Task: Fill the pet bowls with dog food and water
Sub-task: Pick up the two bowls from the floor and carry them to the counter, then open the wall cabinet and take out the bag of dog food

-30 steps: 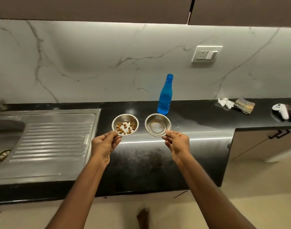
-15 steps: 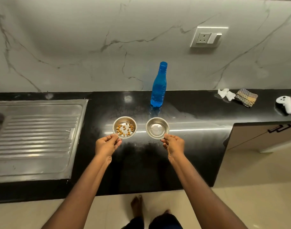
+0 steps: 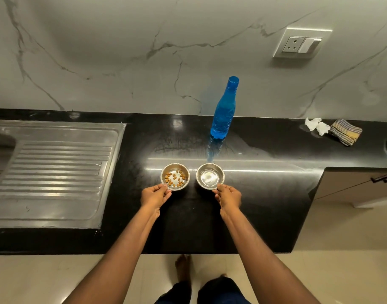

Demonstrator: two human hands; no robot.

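Observation:
Two small steel bowls sit side by side on the black counter (image 3: 265, 194). The left bowl (image 3: 175, 177) holds several brown kibble pieces. The right bowl (image 3: 210, 176) has a shiny inside; I cannot tell whether it holds water. My left hand (image 3: 155, 195) pinches the near rim of the kibble bowl. My right hand (image 3: 228, 195) pinches the near rim of the other bowl. A blue plastic bottle (image 3: 224, 109) stands upright behind the right bowl, near the wall.
A steel sink drainboard (image 3: 54, 170) fills the counter's left side. Crumpled white tissue (image 3: 316, 125) and a checked cloth (image 3: 345, 131) lie at the back right. The counter ends at the right over a lower cabinet (image 3: 354, 187). A wall socket (image 3: 301, 43) is above.
The view has tilted downward and moved nearer, so my feet and the floor show. Both hands keep their grip on the bowls' rims; the bowls look lower toward the counter.

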